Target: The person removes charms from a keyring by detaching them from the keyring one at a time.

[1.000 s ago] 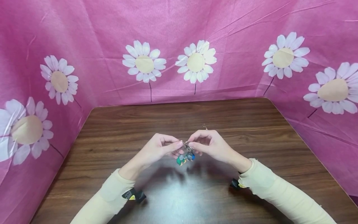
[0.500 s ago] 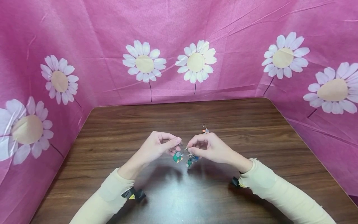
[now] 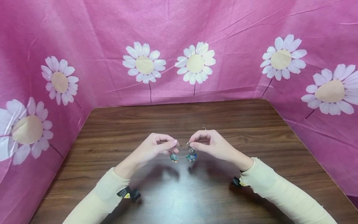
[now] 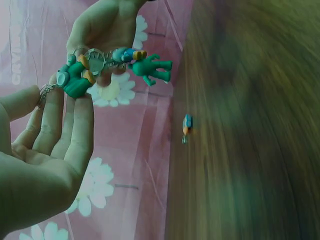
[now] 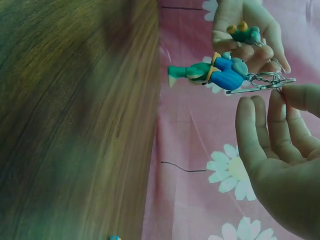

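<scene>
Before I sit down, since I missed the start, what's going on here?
Above a wooden table, a person's left hand pinches a green keychain figure by its chain. Their right hand pinches metal rings bearing a blue figure and another green figure. In the head view the two lots hang apart; a blue-and-orange keychain lies on the table.

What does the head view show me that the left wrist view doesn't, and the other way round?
Only the head view: cream sleeves and the far corners of the wooden table.

Only the left wrist view: pale lettering, and the blue-and-orange body of the loose charm.

Both: the left hand holding a green charm, the right hand holding several charms, and pink daisy cloth.
</scene>
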A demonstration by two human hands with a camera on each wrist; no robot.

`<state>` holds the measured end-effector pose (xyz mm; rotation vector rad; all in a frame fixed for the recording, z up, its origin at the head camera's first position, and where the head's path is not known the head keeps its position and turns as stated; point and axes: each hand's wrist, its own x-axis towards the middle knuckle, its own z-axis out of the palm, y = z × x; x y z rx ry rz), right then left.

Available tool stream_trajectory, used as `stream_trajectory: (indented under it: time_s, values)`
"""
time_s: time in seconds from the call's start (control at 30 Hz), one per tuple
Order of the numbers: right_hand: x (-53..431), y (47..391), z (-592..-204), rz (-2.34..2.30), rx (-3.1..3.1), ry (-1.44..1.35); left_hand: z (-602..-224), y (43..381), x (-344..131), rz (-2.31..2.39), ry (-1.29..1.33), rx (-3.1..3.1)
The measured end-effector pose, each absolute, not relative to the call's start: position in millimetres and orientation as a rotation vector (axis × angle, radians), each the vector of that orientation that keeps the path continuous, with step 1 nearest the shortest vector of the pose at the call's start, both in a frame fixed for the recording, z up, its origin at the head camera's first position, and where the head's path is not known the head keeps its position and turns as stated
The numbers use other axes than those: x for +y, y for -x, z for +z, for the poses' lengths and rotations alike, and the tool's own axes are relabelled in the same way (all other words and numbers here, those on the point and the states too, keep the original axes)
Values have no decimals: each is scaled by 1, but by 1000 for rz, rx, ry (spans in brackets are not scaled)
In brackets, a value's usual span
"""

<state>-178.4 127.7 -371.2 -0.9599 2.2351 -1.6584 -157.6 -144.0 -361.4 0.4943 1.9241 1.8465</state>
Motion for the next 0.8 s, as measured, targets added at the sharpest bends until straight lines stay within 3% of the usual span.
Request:
stream_trajectory:
  time_s: [0.27,0.5,0.8]
  values:
    - [134,180,-374,-1750,2049,824,-362,172,-176,1874,-385,1920]
    - [137,184,-378,-1801,1944,817,-364,212,-219,1841,-220,2004]
    - [139,183,-377,-1799,1922,786,-396,251,-281,1927,45,2015]
